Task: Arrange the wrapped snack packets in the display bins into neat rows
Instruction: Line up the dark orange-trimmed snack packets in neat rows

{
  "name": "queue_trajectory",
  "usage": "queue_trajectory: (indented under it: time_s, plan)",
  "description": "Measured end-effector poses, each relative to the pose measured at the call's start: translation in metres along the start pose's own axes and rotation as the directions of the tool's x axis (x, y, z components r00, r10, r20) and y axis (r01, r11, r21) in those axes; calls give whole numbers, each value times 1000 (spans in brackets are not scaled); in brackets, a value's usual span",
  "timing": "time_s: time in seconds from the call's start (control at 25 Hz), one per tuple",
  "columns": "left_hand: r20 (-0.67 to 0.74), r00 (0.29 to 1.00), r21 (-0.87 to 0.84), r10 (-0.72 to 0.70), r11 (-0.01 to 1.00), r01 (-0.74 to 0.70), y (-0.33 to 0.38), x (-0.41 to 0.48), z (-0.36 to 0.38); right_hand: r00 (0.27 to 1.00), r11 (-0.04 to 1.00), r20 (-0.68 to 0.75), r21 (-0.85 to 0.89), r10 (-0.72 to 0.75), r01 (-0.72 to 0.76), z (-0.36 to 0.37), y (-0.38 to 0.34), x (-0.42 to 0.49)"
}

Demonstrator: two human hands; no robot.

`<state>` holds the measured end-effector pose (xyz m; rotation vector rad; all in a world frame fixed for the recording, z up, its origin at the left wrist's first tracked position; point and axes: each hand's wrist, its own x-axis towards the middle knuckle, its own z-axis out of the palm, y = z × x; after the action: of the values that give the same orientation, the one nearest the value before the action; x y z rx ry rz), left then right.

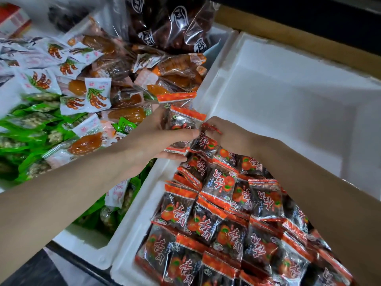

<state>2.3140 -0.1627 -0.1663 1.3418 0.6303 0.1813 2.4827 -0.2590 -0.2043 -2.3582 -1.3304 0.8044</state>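
Left hand (156, 139) is reaching in from 8 o'clock and gripping a small stack of packets (183, 120) at frame centre, thumb across the front, fingers underneath. Right hand (231, 137) is coming in from 4 o'clock, its fingers curling on the red edge of one loose packet (206, 142) just beside that stack. Both hands are working over the left wall of the white foam bin (268, 89).

Heaped packets (216, 213) are lying at 5 o'clock in that bin, overlapping in rough rows. They have dark wrappers, orange-red crimped ends, orange fruit pictures and red characters reading 杏肉, some upside down.

At 9 to 10 o'clock, white sachets (97, 96) are showing brown pods and green leaves; their small red writing is too blurred to read. Green packets (31, 124) are lying below them, and clear packs of orange fruit (175, 65) are sitting at 11. Clear bags of dark fruit (171, 23) at 12 are carrying a white logo, unreadable.
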Motion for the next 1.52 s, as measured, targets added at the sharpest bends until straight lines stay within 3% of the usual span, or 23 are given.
queue_trajectory:
  time_s: [0.12, 0.28, 0.4, 0.44, 0.52, 0.6, 0.68, 0.76, 0.84, 0.92, 1.08, 1.24, 1.4, 1.52]
  plan:
    - [5, 1000, 0, 4, 1000, -4, -1, 0, 2, 992, 996, -116, -80, -42, 32, 3, 2, -4]
    - [10, 1000, -10, -2, 1000, 2, -3, -3, 4, 981, 999, -194, 34, -7, 13, 2, 3, -15]
    - [18, 1000, -15, -5, 1000, 6, -5, -7, 3, 902, 988, -414, 43, -121, 152, 0, -5, -45]
    - [18, 1000, -9, -8, 1000, 8, -6, -8, 2, 896, 977, -400, 9, -192, 213, 1, -8, -61]
    - [16, 1000, -5, -18, 1000, 18, -6, -10, 1, 934, 953, -206, -149, -291, 264, 7, -14, -91]
    - [23, 999, -2, -28, 1000, 28, -7, -12, 2, 957, 917, -42, -301, -288, 263, 18, -6, -108]
    - [23, 999, 0, -31, 1000, 31, -9, -15, 3, 972, 921, -21, -323, -236, 216, 24, 0, -112]
    - [33, 999, 7, -43, 999, 42, -11, -19, 5, 963, 951, -128, -233, -236, 202, 28, -2, -113]
    - [65, 996, 25, -62, 998, 60, -13, -23, 9, 936, 979, -304, 42, -177, 198, 27, -14, -120]
    - [111, 991, 86, -80, 994, 71, -14, -27, 14, 916, 921, -391, 316, -93, 228, 22, -29, -127]
    - [267, 962, 205, -51, 979, -5, -13, -34, 30, 934, 869, -355, 473, 38, 144, 20, -44, -130]
    - [340, 940, 152, -41, 988, -12, -8, -38, 39, 939, 706, -298, 702, 169, 96, 12, -46, -134]
    - [304, 934, -78, -185, 973, 218, -6, -35, 52, 939, 634, -263, 771, 222, 66, 8, -47, -145]
    - [312, 922, -184, -229, 937, 296, -17, -35, 56, 923, 594, -260, 803, 284, 43, 12, -43, -153]
